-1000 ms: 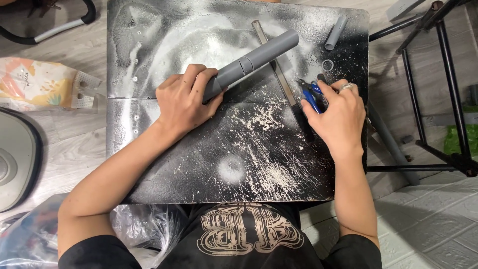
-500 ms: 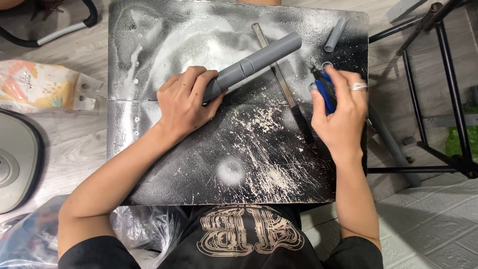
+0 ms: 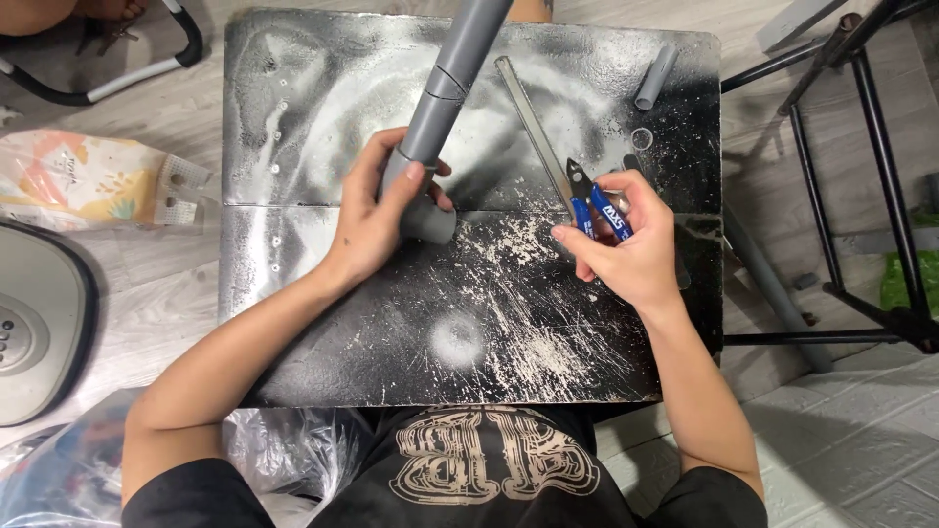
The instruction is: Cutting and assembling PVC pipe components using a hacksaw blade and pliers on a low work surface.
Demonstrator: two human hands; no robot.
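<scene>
Grey plastic pipe is gripped at its lower end by the closed left hand, long axis running up-right; blue-handled cutters are clasped in the right hand just beside it.

Black short-sleeved shirt with pale printed emblem; bare forearms.

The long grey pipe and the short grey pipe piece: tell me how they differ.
The long grey pipe is far longer and thicker than the short grey pipe piece. The long pipe is gripped by the left hand, its near end on the black board; the short piece lies loose near the board's far right corner. Both are grey, round tubes.
</scene>
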